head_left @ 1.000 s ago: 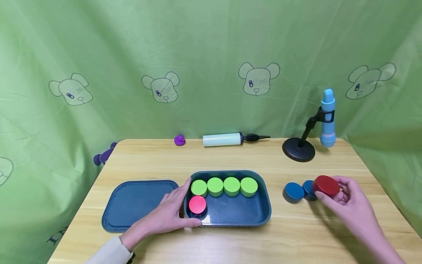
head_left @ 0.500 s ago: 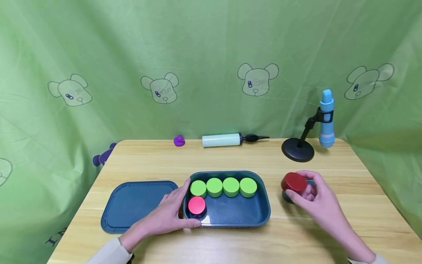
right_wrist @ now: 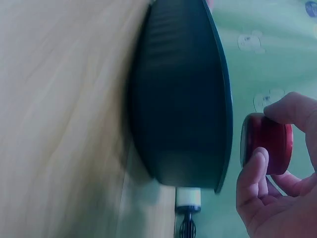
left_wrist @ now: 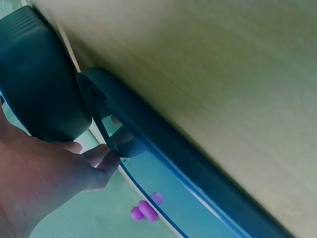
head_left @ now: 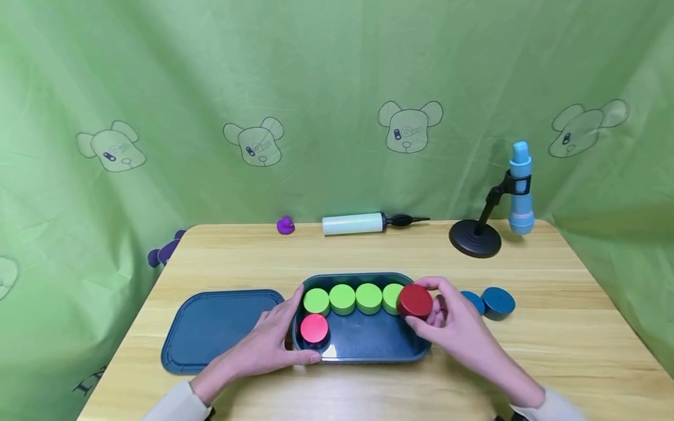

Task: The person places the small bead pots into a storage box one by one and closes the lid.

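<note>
Right of centre in the head view, the right hand [head_left: 458, 321] pinched a red disc [head_left: 415, 301] between thumb and fingers. The disc hung over the right end of the box [head_left: 363, 338], above the rim, partly hiding the last green disc in the row. The left hand [head_left: 268, 339] rested against the box's left end, fingers straight, the thumb spread apart from them along the near rim.

Four green discs [head_left: 342, 299] lined the far side of the box; a pink disc [head_left: 314, 328] sat in its near left corner. Two blue discs [head_left: 499, 302] stood on the table [head_left: 368, 389], right of the box, partly behind the right hand. The lid [head_left: 218, 327] lay at lower left. Along the table's far edge were a purple duck [head_left: 285, 225], a pump [head_left: 354, 224] and, at upper right, a black stand [head_left: 475, 238] bearing a light-blue microphone [head_left: 522, 207].
</note>
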The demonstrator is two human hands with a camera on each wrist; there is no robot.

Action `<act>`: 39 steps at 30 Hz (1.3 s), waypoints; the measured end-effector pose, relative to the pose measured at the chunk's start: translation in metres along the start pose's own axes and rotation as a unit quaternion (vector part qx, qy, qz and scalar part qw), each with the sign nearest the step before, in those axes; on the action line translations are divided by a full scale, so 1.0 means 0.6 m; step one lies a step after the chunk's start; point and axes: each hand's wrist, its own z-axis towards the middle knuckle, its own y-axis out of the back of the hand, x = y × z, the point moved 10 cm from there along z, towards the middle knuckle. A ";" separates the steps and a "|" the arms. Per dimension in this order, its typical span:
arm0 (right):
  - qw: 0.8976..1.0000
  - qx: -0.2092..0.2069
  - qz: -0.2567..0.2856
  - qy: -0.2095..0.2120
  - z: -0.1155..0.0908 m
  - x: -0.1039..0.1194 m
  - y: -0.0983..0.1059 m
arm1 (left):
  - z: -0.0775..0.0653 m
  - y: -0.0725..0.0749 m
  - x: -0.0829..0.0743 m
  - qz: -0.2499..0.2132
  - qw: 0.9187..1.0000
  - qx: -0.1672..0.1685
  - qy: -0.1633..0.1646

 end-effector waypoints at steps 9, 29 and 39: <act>0.996 0.081 -0.032 0.034 0.007 0.026 -0.079 | -0.003 -0.001 0.002 -0.002 1.000 0.000 0.002; 0.982 0.146 -0.112 0.044 0.034 0.046 -0.183 | 0.002 0.000 0.001 0.000 1.000 -0.007 -0.006; 0.975 0.183 -0.120 0.035 0.044 0.048 -0.214 | 0.003 -0.002 0.003 -0.004 1.000 -0.003 -0.003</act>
